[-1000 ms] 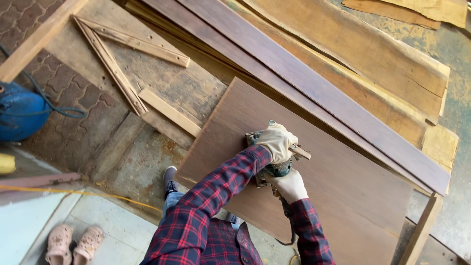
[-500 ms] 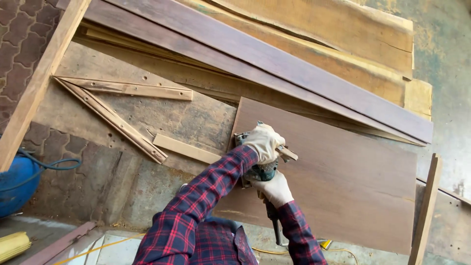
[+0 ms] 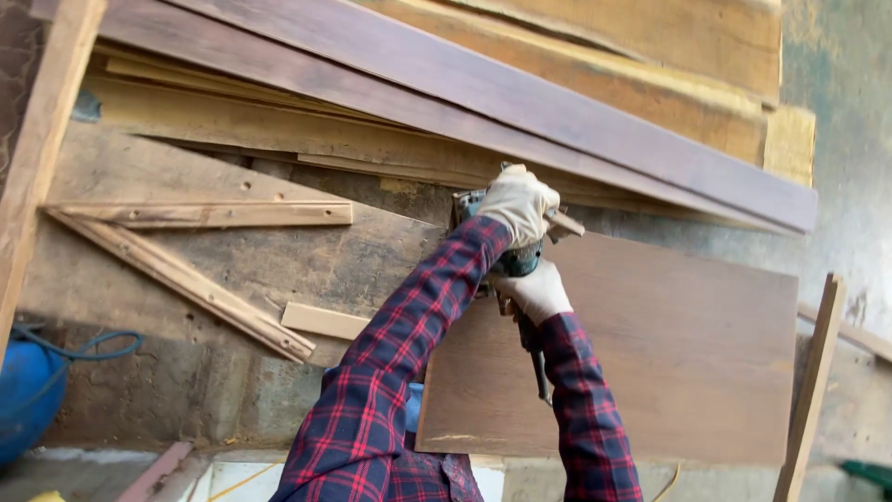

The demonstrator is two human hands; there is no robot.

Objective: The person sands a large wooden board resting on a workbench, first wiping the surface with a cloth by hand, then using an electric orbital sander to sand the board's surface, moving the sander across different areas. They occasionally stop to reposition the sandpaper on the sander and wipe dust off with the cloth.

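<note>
Both my hands wear pale work gloves and my sleeves are red-and-navy plaid. My left hand grips the top of a teal power tool. My right hand holds the tool's rear handle just below. The tool presses against the upper left part of a large brown plywood board. A dark cord hangs from the tool across the board. Most of the tool's body is hidden by my gloves.
A long dark plank slants above the board, with paler boards behind it. Thin wooden strips lie to the left, near a blue drum. A wooden slat stands at the board's right edge.
The view has swung, so the board now looks level instead of slanted. Both hands stay on the tool, which now sits close to the board's upper left corner.
</note>
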